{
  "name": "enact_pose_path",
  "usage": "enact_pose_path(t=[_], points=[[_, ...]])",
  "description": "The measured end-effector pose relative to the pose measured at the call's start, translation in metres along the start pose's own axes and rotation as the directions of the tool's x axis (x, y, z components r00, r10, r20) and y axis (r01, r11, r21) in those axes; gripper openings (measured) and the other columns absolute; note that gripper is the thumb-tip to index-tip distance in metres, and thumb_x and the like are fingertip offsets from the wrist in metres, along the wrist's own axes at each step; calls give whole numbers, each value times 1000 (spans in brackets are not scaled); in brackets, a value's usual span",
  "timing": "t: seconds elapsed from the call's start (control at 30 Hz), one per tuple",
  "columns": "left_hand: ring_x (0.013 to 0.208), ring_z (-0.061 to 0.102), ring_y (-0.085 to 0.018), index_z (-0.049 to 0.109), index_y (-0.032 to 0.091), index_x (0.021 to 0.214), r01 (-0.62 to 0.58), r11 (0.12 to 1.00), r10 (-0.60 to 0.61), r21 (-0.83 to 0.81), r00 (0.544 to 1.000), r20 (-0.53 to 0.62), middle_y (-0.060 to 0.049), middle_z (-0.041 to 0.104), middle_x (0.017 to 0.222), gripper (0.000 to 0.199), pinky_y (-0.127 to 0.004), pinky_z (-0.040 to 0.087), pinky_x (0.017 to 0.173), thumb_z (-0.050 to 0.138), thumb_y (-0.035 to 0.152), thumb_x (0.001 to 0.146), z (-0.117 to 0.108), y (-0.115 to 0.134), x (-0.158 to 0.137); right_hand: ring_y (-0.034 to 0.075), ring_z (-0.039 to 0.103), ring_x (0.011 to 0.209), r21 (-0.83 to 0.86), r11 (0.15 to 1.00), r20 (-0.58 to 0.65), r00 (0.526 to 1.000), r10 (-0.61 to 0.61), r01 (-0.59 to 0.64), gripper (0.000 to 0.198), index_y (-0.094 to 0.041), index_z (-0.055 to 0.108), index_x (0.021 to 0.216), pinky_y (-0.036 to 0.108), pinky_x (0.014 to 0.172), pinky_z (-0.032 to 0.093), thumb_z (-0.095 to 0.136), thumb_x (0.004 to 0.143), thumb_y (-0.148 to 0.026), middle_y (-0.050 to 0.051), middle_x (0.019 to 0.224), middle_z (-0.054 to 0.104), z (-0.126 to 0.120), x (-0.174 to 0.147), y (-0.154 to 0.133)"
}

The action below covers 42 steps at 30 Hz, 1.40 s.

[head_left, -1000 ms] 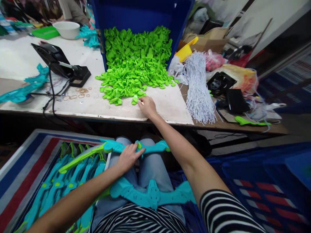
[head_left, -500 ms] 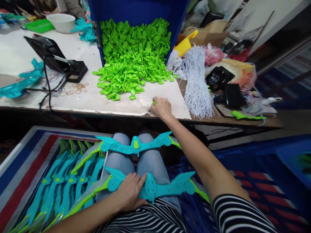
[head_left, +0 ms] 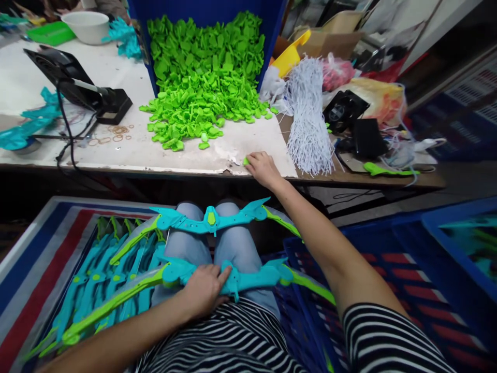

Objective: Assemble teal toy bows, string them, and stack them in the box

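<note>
My left hand (head_left: 205, 288) is closed around the middle of a teal and green toy bow (head_left: 252, 280) lying across my lap. A second toy bow (head_left: 190, 224), with a green piece set in its centre, rests over my knees. My right hand (head_left: 263, 168) is at the table's front edge, pinching a small green plastic piece (head_left: 246, 161) between thumb and fingers. Beyond it, a heap of like green pieces (head_left: 205, 98) spills from a blue bin (head_left: 139, 46) onto the table.
More toy bows (head_left: 97, 277) lie stacked at my left on a striped sheet (head_left: 42, 259). Blue crates (head_left: 368, 238) stand to my right. The table (head_left: 128, 155) also bears a soldering-fume fan (head_left: 70, 77), white strings (head_left: 310, 119), rubber bands (head_left: 118, 132) and a black fan (head_left: 345, 110).
The bow under my left hand has tilted, its near face turning upward less toward me. My right hand still pinches the green piece near the table edge. The whole view has shifted slightly.
</note>
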<state>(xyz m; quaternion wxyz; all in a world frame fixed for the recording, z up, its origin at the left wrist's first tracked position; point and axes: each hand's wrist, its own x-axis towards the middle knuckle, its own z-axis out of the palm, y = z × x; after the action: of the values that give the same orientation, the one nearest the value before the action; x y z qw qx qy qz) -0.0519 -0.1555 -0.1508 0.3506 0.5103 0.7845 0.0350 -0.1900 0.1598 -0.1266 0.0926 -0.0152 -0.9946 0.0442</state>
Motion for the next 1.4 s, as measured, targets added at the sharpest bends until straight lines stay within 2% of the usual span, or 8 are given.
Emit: enact_pose_path(t=[0.23,0.37,0.5,0.63,0.77,0.9,1.17,1.4], points=[[93,63,-25,60,16,113,-52,994,55,-94,998,33,-13,57,115,39,-34,48,80,53,39,83,-47,-16,6,27,51,100,83,994,-100,992,75,-67,29,-14,65,103,42,92,38,44,88,-27,12,104,65,-10,-22,-29],[88,63,-24,60,16,111,-170,978,177,-120,983,48,-11,63,103,34,-31,46,74,51,34,84,-66,-20,7,23,56,99,284,958,-133,991,-4,42,29,-18,65,104,39,91,42,45,89,-33,7,104,67,-25,-80,-61],[81,62,-21,61,17,105,-145,915,150,-378,988,-16,-7,66,93,34,-27,44,70,53,42,83,-73,-41,-11,21,61,96,437,897,-199,980,27,64,25,-22,66,102,39,88,48,49,89,-34,6,101,69,-38,-150,-80],[62,60,-16,57,17,106,82,675,-26,-734,996,87,-3,64,88,49,-26,44,59,57,56,76,-59,-72,-16,22,62,96,513,856,-200,979,43,67,23,-25,65,107,42,87,50,52,89,-32,6,101,70,-33,-195,-98],[57,60,-14,57,16,91,191,396,-34,-898,981,193,0,63,75,53,-26,46,57,64,63,67,-37,-86,4,24,60,105,473,837,-122,962,-245,274,27,-20,63,113,43,87,50,51,90,-29,10,110,68,-4,-211,-130],[54,58,-13,61,14,91,186,294,32,-938,978,204,1,63,65,57,-27,46,57,68,63,64,-24,-86,25,24,58,111,417,826,-60,918,-391,379,28,-18,62,116,42,85,50,47,93,-23,13,117,65,25,-214,-153],[48,52,-9,64,11,94,137,269,95,-953,981,168,-1,63,69,57,-25,43,53,67,61,67,-13,-94,37,27,48,123,383,880,37,947,-320,283,27,-21,64,113,49,95,43,47,93,-25,11,128,59,42,-220,-155],[61,54,-13,60,12,85,77,477,-19,-876,997,78,0,59,75,54,-26,46,52,74,56,57,-12,-85,38,26,51,116,549,835,128,990,-55,-25,40,-22,56,121,47,100,38,61,84,-37,11,124,59,48,-218,-157]])
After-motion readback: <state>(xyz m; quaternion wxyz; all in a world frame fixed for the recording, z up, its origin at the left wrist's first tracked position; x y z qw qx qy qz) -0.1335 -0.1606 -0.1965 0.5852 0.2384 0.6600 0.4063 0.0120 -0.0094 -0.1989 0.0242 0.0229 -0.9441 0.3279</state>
